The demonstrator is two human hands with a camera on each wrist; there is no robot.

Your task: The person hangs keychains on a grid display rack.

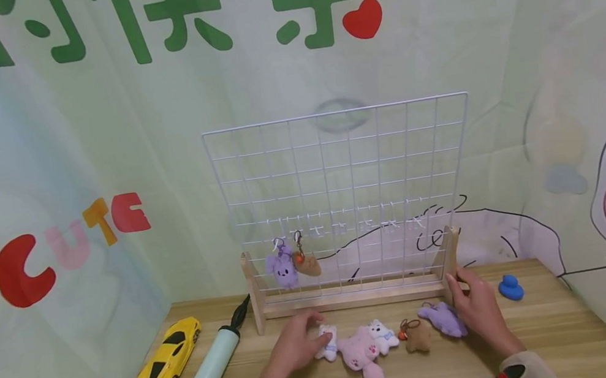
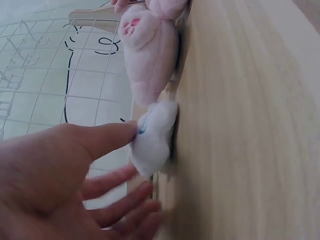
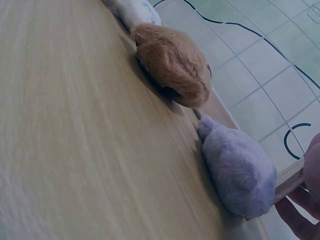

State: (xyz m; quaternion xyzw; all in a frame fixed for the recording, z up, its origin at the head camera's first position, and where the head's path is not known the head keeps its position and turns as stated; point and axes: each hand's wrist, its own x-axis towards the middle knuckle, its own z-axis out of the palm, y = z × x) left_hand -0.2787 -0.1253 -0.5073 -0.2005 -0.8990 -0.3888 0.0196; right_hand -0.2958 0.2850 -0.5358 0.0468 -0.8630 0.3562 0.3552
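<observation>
My left hand (image 1: pixel 297 345) is at a small white plush charm (image 1: pixel 327 342) lying on the table. In the left wrist view, the thumb rests on the white plush (image 2: pixel 154 137) and the fingers curl in at its lower side. My right hand (image 1: pixel 478 306) grips the right wooden post (image 1: pixel 448 255) of a stand that holds up a white wire grid (image 1: pixel 352 177). Close to that hand lies a purple plush charm (image 1: pixel 443 320). Between the hands are a pink plush (image 1: pixel 360 350), another white plush (image 1: pixel 383 336) and a brown plush (image 1: pixel 418 337).
A purple plush (image 1: pixel 285 270) and a brown one (image 1: pixel 308 265) hang from hooks on the grid's left; more hooks line the row. On the left lie a yellow toy car (image 1: pixel 168 360) and a pale hand pump (image 1: pixel 211 371). A blue toy duck (image 1: pixel 510 288) sits at the right.
</observation>
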